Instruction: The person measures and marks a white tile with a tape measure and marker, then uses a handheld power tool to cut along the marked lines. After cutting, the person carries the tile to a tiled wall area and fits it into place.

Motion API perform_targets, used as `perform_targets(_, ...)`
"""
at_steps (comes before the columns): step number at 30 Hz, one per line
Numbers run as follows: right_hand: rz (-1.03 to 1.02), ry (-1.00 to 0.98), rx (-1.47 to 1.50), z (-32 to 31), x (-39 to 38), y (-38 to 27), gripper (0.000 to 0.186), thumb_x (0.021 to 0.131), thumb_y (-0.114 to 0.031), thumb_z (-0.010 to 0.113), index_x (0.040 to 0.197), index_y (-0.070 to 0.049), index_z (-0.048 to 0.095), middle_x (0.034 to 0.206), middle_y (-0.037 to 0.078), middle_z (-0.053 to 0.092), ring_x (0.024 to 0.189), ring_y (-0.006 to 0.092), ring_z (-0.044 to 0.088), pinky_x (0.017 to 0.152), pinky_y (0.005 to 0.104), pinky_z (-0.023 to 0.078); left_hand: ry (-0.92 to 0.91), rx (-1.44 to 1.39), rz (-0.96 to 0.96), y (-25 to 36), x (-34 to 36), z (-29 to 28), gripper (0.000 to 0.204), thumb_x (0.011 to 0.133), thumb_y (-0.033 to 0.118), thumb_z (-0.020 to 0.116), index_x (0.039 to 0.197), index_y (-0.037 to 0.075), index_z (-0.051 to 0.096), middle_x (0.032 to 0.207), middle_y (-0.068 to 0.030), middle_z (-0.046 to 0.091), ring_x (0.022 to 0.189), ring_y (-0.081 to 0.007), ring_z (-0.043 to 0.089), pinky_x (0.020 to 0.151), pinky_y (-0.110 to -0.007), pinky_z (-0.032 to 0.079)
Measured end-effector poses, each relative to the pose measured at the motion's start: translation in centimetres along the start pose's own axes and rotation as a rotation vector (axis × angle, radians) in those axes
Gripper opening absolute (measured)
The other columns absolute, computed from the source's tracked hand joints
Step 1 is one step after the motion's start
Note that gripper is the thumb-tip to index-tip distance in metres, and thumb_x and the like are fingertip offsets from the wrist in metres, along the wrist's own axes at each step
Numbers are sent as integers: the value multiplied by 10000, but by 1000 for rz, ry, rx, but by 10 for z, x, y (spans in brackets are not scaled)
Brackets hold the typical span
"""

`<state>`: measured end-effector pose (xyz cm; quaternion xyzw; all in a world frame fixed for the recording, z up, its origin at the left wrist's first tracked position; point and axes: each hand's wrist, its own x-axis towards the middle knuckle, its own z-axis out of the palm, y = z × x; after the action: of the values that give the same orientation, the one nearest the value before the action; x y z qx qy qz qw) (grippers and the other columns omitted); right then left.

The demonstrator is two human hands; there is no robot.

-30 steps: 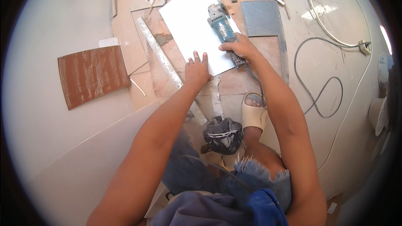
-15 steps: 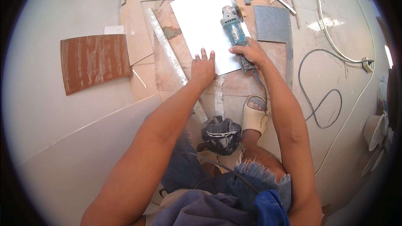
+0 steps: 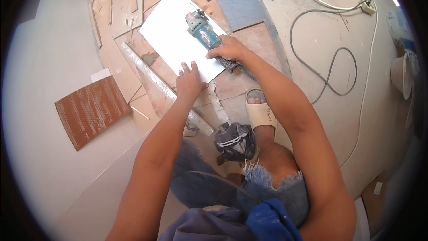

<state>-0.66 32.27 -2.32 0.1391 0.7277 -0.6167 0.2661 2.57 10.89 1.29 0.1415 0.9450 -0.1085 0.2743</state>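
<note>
One white tile [image 3: 171,40], one grinder [image 3: 203,31], two hands on them.

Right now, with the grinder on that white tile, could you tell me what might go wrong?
The left hand presses flat on the white tile close to the angle grinder held by the right hand, so a slip or kickback could reach the fingers. The foot wears only an open sandal just below the tile, exposed to chips. The black cable loops loosely on the floor nearby and could snag.
</note>
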Motion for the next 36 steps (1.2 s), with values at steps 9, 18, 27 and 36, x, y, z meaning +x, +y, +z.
perform_targets(9,10,57,-59,0,-13,-8,766,595,-343,862,1153,121,617,1050,252,687,935,294,679,814,343,528,20,5,23,-3,-1,1,1098,662,431,867,1531,44,319,1499,-376,352,1272,-498,531,963,-450,535)
perform_targets(18,-12,-38,-4,0,-20,-15,674,619,-359,845,1091,86,664,974,220,719,882,297,696,790,366,525,-28,-11,-1,-5,-1,0,1094,693,429,861,1550,61,290,1530,-361,315,1311,-502,492,1015,-467,495)
perform_targets(27,-18,-68,102,4,-24,-15,336,740,-177,812,977,-2,652,827,62,659,703,147,609,647,283,483,-41,-83,-30,-4,-3,0,1058,704,400,867,1543,80,307,1558,-325,299,1368,-490,431,1083,-488,427)
perform_targets(36,25,-89,144,1,-32,-19,396,746,-165,818,1044,13,626,864,67,657,722,142,612,656,273,498,-21,-118,-23,-4,-3,2,1051,710,384,872,1542,81,305,1561,-325,291,1360,-495,436,1095,-492,415)
